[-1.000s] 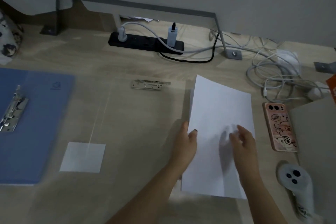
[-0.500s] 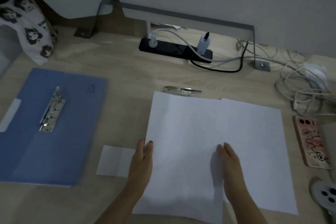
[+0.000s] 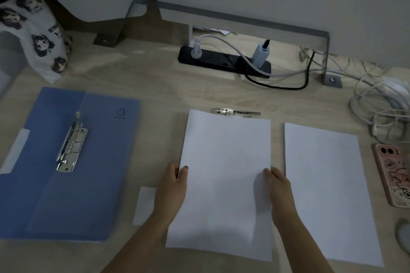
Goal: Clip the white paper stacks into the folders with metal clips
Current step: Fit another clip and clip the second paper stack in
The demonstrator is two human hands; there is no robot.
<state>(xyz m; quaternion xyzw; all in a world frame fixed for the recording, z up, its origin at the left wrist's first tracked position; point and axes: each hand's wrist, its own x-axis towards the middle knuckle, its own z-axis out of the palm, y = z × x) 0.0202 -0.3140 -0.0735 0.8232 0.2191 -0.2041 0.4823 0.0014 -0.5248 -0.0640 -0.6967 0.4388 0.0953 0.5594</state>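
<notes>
The white paper stack sits in the middle of the surface, held at both side edges. Your left hand pinches its left edge, thumb on top, and your right hand does the same on the right edge; each grip is closed on the paper. A second paper stack lies just beside it to the right, apart. A loose metal clip pokes out behind the held stack's far edge. The blue folder lies open at left, its own clip raised.
</notes>
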